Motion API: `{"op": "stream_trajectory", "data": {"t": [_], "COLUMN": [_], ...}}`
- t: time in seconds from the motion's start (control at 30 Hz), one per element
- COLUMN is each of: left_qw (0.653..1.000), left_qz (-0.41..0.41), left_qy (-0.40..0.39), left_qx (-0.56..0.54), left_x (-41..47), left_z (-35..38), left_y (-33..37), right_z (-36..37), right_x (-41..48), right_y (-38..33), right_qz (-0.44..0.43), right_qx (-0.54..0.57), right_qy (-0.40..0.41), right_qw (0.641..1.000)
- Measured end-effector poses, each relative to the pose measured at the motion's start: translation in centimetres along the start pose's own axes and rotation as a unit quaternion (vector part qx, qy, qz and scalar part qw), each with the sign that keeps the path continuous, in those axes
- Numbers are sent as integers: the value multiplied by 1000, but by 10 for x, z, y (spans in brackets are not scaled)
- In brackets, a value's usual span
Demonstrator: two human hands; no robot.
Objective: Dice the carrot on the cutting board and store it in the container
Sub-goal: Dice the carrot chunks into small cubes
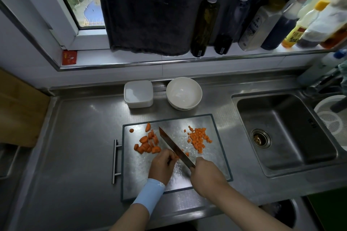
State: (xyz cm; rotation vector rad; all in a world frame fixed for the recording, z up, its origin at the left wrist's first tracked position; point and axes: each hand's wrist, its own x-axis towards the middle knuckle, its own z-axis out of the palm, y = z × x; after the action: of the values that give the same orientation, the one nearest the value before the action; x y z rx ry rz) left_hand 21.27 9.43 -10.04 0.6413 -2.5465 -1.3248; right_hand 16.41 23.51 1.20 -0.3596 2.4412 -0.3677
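1. The dicing step is in hand. The right hand (205, 171) grips the handle of the knife (174, 146), whose blade runs slantwise across the cutting board (212, 157).
2. The left hand (162, 164), fingers curled, pins a small carrot piece (176, 157) to the board just beside the blade; the fingers mostly hide it.
3. Uncut carrot chunks (147, 141) lie in a loose heap on the board's left. The finished dice (199, 139) sit on its right, apart from the blade.
4. The container (139, 104) stands empty behind the board, beside a white bowl (183, 106); nothing is stored yet.
5. The task looks roughly midway. The next move calls for a cut close to the curled fingertips, so the blade should ride against the knuckles and the piece must not roll.
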Motion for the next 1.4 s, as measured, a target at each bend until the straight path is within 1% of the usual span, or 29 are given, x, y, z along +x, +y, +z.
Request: {"op": "stream_trajectory", "data": {"t": [0.33,0.57,0.77,0.93,1.0,1.13,1.2,1.23,1.3,1.37,1.4], "left_qw": [1000,1000,1000,998,996,982,975,976,982,986,986], "left_qz": [0,2,4,-42,-62,-138,-169,-177,-178,-166,-167], "left_qy": [-9,-10,-13,-45,-61,-73,-59,-49,-30,-17,-14], "left_qx": [8,5,0,-8,-21,-105,-129,-117,-55,-4,1], "left_x": [1,1,1,11,21,43,52,54,55,52,49], "left_z": [2,1,1,0,-3,-7,-13,-20,-35,-50,-55], "left_y": [-3,-3,-4,0,12,37,43,43,41,32,27], "right_z": [6,18,24,9,-4,-30,-39,-40,-38,-28,-21], "right_x": [11,20,33,46,51,57,57,56,51,43,39], "right_y": [0,5,-1,0,7,21,24,25,25,25,24], "right_qz": [5,6,-13,-20,-13,-2,-8,-13,-22,-33,-37], "right_qx": [8,35,43,62,76,108,114,114,105,98,98], "right_qy": [-5,3,11,-8,5,40,44,44,36,12,-4], "right_qw": [1000,999,999,998,997,993,992,992,994,995,994]}}
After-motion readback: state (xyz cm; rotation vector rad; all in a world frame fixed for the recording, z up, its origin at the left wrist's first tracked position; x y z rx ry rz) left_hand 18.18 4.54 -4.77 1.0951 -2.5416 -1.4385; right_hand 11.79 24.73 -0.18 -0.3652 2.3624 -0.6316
